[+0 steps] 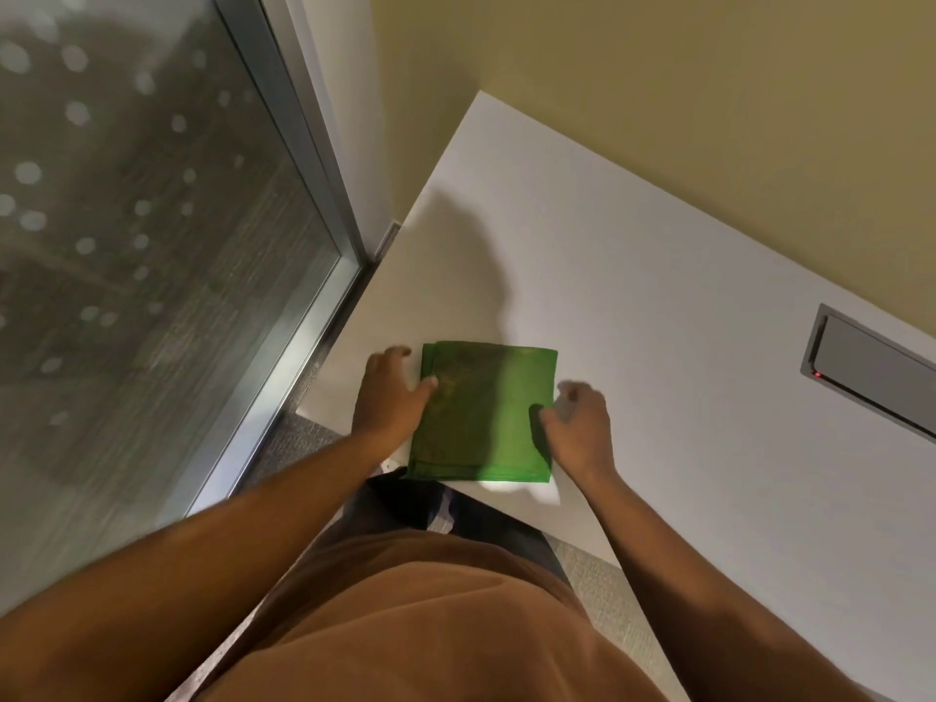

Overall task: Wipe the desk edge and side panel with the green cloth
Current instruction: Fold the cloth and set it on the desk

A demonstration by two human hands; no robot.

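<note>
A folded green cloth (pixel 483 412) lies flat on the white desk (pixel 633 296), close to the desk's near edge. My left hand (pixel 392 395) rests at the cloth's left side, thumb touching its surface, fingers spread over the desk. My right hand (pixel 580 428) sits at the cloth's right edge with fingers curled, fingertips on or at the cloth's border. Whether either hand grips the cloth is unclear. The desk's left edge runs beside a narrow gap; the side panel below is hidden.
A frosted glass partition (pixel 152 245) with a metal frame (pixel 304 316) stands just left of the desk. A grey cable hatch (pixel 871 372) with a red light is set in the desk at right. A yellow wall (pixel 709 93) backs the desk. Carpet (pixel 602 575) shows below.
</note>
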